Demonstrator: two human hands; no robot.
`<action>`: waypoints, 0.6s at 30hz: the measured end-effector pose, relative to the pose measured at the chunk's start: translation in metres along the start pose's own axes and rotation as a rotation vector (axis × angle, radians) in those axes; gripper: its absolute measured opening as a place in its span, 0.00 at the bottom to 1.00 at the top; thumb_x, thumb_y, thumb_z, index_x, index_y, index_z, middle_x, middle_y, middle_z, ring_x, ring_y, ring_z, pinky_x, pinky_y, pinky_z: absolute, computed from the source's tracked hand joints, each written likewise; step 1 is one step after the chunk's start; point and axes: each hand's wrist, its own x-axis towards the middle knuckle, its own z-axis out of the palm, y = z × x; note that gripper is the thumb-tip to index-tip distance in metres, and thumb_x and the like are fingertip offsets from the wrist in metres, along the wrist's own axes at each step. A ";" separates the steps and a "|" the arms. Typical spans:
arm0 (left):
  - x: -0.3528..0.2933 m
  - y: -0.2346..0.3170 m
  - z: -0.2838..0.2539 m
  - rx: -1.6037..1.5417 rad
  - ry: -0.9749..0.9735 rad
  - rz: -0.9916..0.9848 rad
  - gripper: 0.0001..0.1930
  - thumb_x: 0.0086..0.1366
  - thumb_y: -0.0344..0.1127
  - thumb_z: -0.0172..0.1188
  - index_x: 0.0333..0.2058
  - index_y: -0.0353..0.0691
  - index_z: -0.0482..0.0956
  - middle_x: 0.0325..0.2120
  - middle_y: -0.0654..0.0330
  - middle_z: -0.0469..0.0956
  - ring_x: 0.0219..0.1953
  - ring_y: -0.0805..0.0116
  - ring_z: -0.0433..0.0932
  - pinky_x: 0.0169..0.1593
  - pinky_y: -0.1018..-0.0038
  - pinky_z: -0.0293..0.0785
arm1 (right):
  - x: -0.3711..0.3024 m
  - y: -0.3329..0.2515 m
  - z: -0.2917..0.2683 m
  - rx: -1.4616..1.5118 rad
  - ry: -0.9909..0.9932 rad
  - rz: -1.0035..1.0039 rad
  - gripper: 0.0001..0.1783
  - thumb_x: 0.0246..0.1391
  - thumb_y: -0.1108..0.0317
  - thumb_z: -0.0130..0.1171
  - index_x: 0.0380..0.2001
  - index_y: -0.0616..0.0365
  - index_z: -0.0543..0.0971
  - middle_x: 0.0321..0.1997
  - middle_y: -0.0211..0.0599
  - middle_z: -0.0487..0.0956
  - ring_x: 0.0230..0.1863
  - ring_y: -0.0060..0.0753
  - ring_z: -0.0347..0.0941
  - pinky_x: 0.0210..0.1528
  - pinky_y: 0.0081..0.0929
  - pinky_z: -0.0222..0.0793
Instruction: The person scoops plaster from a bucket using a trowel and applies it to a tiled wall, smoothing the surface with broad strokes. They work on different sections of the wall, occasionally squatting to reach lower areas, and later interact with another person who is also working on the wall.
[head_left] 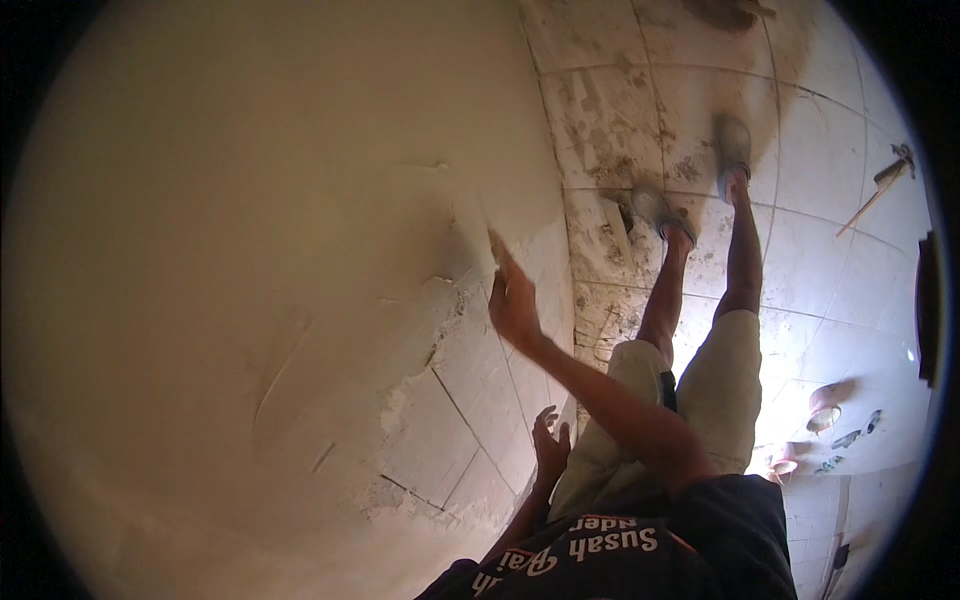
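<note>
From my remote seat, I saw the broad cream plastered wall (230, 250) filling the left: fixed, heavy and stiff, best met on its smooth face. The exposed pale square wall tiles (480, 375) looked smoother; the ragged whitish plaster edge (437, 350) seemed brittle there. The right hand (515, 308) was partly curled near the wall; blur hid its grip and any contact. The left hand (551, 445), lower down, was loosely open, seemingly empty. I couldn't tell whether the slim brown shape (496, 245) was tool or finger.
</note>
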 end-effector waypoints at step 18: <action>0.003 -0.048 0.012 0.050 -0.060 0.070 0.25 0.65 0.36 0.63 0.60 0.42 0.69 0.49 0.49 0.77 0.53 0.53 0.74 0.56 0.57 0.70 | 0.047 -0.142 0.034 -0.060 -0.302 -0.075 0.40 0.55 0.84 0.46 0.73 0.58 0.55 0.59 0.72 0.71 0.59 0.72 0.69 0.62 0.51 0.69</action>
